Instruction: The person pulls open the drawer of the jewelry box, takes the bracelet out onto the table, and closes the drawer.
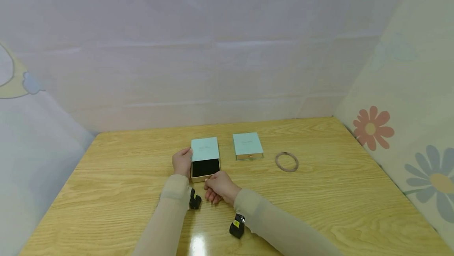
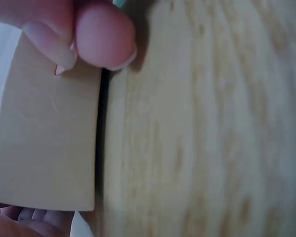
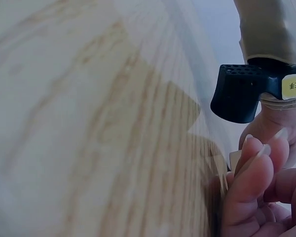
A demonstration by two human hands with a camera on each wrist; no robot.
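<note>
A light-blue drawer-style gift box [image 1: 205, 148] lies on the table with its drawer [image 1: 205, 168] pulled partway out toward me, showing a black lining. My left hand [image 1: 182, 163] grips the box's left side, thumb at the top edge. At the drawer's front, my right hand [image 1: 220, 185] pinches the small pull tab [image 2: 59, 70]. In the left wrist view the plain beige drawer front [image 2: 47, 143] fills the left side, with the right hand's fingertips [image 2: 104, 37] over the tab. The right wrist view shows the right hand's curled fingers [image 3: 251, 182] near the box.
A second light-blue box [image 1: 247, 144], with its drawer pushed in, sits to the right. Beyond it a brownish-pink ring-shaped bangle [image 1: 286, 162] lies flat on the wooden table [image 1: 337, 193]. Patterned cloth walls [image 1: 227, 70] stand behind and at both sides.
</note>
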